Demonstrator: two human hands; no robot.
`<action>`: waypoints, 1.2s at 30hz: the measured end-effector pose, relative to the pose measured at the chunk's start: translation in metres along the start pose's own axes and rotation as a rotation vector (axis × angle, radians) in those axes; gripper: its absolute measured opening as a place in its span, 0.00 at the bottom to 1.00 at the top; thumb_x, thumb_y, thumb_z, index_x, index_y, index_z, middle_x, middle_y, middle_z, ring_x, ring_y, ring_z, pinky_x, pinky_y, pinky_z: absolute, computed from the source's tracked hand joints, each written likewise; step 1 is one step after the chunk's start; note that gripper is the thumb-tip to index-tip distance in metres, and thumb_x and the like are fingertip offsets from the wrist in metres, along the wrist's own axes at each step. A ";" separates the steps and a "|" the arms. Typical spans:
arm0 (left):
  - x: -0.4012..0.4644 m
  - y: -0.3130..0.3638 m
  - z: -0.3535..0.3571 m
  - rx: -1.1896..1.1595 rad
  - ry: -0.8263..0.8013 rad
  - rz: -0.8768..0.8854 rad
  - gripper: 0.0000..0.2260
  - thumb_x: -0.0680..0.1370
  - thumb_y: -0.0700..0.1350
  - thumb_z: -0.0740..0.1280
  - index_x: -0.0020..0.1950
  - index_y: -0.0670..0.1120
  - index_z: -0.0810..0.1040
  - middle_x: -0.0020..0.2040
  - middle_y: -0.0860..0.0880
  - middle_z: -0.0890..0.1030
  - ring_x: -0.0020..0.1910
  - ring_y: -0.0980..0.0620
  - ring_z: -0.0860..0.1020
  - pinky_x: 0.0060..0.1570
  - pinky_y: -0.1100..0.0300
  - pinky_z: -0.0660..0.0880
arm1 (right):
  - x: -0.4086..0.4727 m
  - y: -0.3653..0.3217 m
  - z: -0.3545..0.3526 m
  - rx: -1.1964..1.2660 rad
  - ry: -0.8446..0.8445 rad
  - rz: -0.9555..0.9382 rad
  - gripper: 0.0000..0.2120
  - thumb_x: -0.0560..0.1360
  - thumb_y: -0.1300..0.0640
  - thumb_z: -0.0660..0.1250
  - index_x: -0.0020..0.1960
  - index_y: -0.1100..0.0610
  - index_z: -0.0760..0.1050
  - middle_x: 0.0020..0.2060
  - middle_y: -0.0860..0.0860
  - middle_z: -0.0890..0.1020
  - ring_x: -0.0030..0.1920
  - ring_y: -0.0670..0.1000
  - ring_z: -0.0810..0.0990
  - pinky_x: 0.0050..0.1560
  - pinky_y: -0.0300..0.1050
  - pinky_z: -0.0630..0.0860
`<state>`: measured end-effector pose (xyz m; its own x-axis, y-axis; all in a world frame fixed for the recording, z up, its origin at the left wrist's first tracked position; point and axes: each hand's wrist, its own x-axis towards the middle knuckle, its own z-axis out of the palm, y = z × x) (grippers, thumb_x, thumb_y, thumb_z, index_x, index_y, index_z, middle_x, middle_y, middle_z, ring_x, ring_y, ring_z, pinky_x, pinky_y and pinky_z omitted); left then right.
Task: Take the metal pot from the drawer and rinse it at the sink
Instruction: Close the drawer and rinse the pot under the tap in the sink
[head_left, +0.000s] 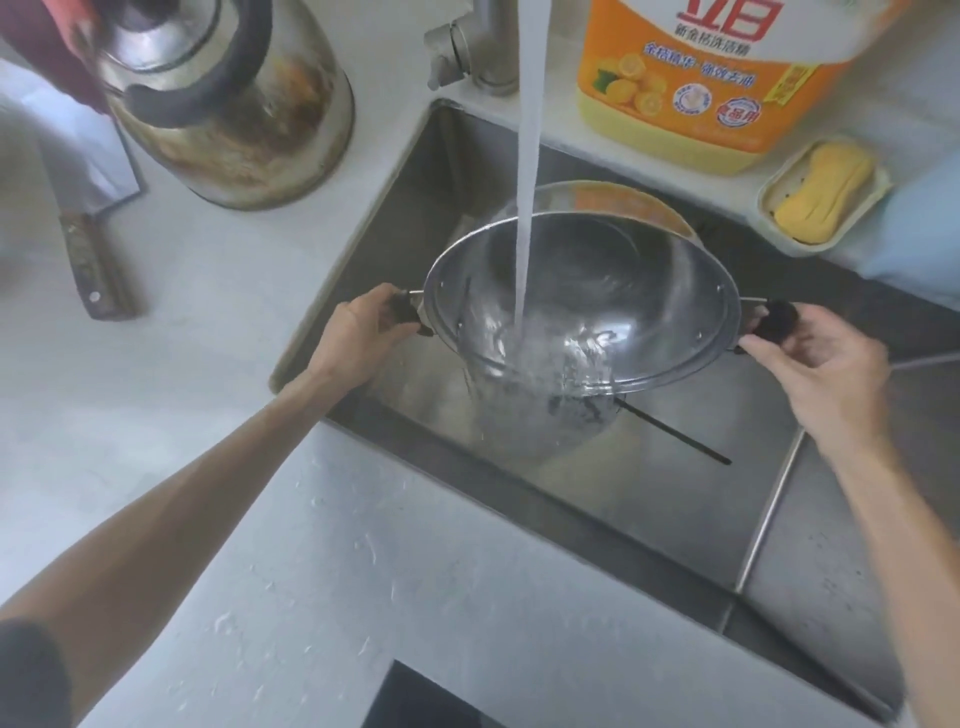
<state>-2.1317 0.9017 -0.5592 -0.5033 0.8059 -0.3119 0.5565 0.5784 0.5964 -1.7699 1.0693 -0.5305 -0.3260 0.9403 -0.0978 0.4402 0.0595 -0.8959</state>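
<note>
White bench (218, 395) with 1 steel sink (691, 499) set into it. 1 metal pot (582, 306), tilted, held above the sink under the water stream (527, 171) from 1 tap (470, 47). Left hand (358, 332): grip closed around the pot's left black handle. Right hand (821, 358): fingers curled on the right handle. Behind: 1 kettle (228, 104), 1 orange detergent bottle (711, 78) with Chinese print, 1 yellow soap (823, 192), 1 knife (96, 265).
</note>
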 end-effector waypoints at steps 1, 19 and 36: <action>0.001 0.001 -0.002 -0.026 0.017 0.020 0.10 0.74 0.42 0.71 0.55 0.42 0.77 0.44 0.52 0.82 0.46 0.53 0.80 0.45 0.66 0.70 | 0.000 0.000 0.000 0.020 0.017 0.004 0.17 0.69 0.59 0.73 0.44 0.36 0.79 0.36 0.33 0.82 0.41 0.51 0.74 0.47 0.37 0.73; 0.009 0.013 -0.011 -0.357 -0.066 0.111 0.11 0.77 0.39 0.67 0.47 0.55 0.71 0.38 0.67 0.84 0.41 0.67 0.82 0.49 0.68 0.77 | -0.019 0.028 0.007 0.327 0.079 -0.007 0.24 0.68 0.75 0.66 0.37 0.45 0.80 0.53 0.39 0.82 0.62 0.48 0.77 0.65 0.47 0.72; 0.006 0.034 -0.036 -0.695 -0.078 0.032 0.07 0.74 0.39 0.70 0.48 0.51 0.82 0.39 0.51 0.86 0.42 0.52 0.83 0.55 0.57 0.78 | -0.029 0.048 0.029 0.338 0.051 0.186 0.35 0.67 0.82 0.57 0.36 0.42 0.82 0.34 0.34 0.83 0.39 0.35 0.81 0.44 0.27 0.74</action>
<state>-2.1396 0.9216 -0.5140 -0.4306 0.8427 -0.3232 0.0052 0.3604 0.9328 -1.7633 1.0349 -0.5825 -0.2211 0.9404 -0.2584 0.1849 -0.2197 -0.9579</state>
